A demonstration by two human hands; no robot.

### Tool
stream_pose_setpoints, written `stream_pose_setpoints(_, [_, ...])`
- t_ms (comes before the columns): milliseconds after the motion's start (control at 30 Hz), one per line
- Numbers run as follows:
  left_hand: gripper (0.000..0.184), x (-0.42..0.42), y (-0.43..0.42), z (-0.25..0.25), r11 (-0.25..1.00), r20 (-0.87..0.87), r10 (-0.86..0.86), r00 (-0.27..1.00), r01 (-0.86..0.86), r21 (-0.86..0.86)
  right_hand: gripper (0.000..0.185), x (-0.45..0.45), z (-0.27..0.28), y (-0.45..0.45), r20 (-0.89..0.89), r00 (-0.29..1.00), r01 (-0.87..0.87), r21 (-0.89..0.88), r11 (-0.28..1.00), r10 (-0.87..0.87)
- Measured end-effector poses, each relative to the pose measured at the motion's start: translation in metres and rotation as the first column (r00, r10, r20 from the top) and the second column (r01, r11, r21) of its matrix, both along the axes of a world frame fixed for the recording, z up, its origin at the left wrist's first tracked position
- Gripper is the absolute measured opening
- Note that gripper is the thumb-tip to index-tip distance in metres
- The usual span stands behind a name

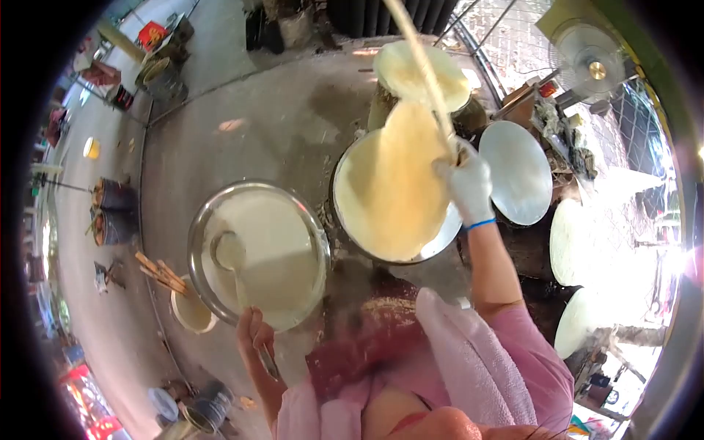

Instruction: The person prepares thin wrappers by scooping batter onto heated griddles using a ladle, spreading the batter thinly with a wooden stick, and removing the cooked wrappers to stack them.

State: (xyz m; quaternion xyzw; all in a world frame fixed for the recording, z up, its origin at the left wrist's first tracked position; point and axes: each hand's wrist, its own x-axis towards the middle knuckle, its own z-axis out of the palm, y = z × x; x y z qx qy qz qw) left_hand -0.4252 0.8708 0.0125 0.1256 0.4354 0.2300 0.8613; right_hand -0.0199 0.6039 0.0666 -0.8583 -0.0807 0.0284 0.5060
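Observation:
My left hand [257, 331] is closed around the handle of a ladle [229, 251], whose bowl rests in the white, batter-like liquid of a wide metal basin [196, 253]. On my right hand [469, 183] is a white glove with a blue band at the wrist. Its fingers grip a long pale stick [422, 59] that slants up and away. Beside that hand, a thin yellowish oval sheet [411, 183] stretches over a round pale cooking surface [356, 187]. The sheet is smeared by motion, and I cannot tell how it meets the stick.
Behind the cooking surface stands another round pale surface [396, 66]. To its right are a silvery round lid [517, 172], a fan [595, 70] and pale discs [570, 242]. A bucket [192, 312] with wooden sticks stands left of the basin.

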Motion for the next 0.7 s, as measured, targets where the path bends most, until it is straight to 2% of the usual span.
stream_pose_setpoints(67, [0.027,0.000,-0.005,-0.002,1.000,0.095,-0.004,0.995,0.007,-0.030,0.047,0.015,0.038,-0.001,-0.065,0.996,-0.053,0.087,0.995,0.059])
stream_pose_setpoints(100, [0.027,0.000,-0.009,-0.002,1.000,0.073,-0.009,0.997,0.011,-0.022,0.045,0.029,0.057,-0.003,-0.088,0.992,-0.078,0.101,0.992,0.087])
stream_pose_setpoints(167, [0.027,0.006,-0.016,-0.002,1.000,0.050,-0.016,0.999,0.016,-0.005,0.038,0.061,0.091,-0.001,-0.050,0.997,-0.047,0.245,0.968,0.061])
stream_pose_setpoints(200, [0.020,0.006,-0.019,-0.005,1.000,-0.058,-0.019,0.998,0.020,0.014,0.035,0.089,0.105,-0.007,-0.105,0.990,-0.074,0.169,0.983,0.093])
stream_pose_setpoints(233, [0.019,0.009,-0.023,-0.007,1.000,-0.016,-0.019,1.000,0.019,0.005,0.032,0.123,0.116,-0.017,-0.157,0.980,-0.107,0.091,0.990,0.120])
stream_pose_setpoints(300, [0.018,0.014,-0.032,-0.009,1.000,0.066,-0.014,0.998,0.015,-0.009,0.033,0.188,0.122,-0.026,-0.200,0.955,-0.204,0.094,0.974,0.219])
stream_pose_setpoints(367, [0.024,0.028,-0.046,-0.001,0.997,-0.016,0.083,0.996,-0.083,-0.006,0.035,0.256,0.121,-0.023,0.069,0.947,-0.314,0.006,0.949,0.313])
stream_pose_setpoints(433, [0.027,0.037,-0.056,0.003,0.988,-0.046,0.155,0.987,-0.156,-0.014,0.038,0.326,0.128,-0.017,0.193,0.907,-0.333,-0.214,0.918,0.374])
stream_pose_setpoints(500, [0.028,0.040,-0.068,0.004,0.978,-0.016,0.202,0.979,-0.202,-0.043,0.038,0.357,0.130,-0.001,0.368,0.812,-0.213,-0.538,0.816,0.454])
stream_pose_setpoints(533, [0.027,0.045,-0.072,0.008,0.987,-0.074,0.161,0.984,-0.162,-0.004,0.039,0.364,0.138,0.011,0.442,0.743,-0.101,-0.667,0.738,0.502])
stream_pose_setpoints(567, [0.027,0.044,-0.074,0.006,0.989,-0.031,0.147,0.989,-0.147,-0.001,0.039,0.368,0.147,0.023,0.499,0.666,0.038,-0.765,0.643,0.555])
stream_pose_setpoints(633, [0.027,0.039,-0.078,-0.003,0.992,0.057,0.123,0.991,-0.124,0.010,0.040,0.321,0.129,0.051,0.458,0.718,0.050,-0.786,0.617,0.524])
stream_pose_setpoints(700, [0.027,0.044,-0.086,0.004,0.992,0.040,0.119,0.992,-0.121,0.033,0.027,0.325,0.075,0.059,0.411,0.664,-0.029,-0.821,0.570,0.625])
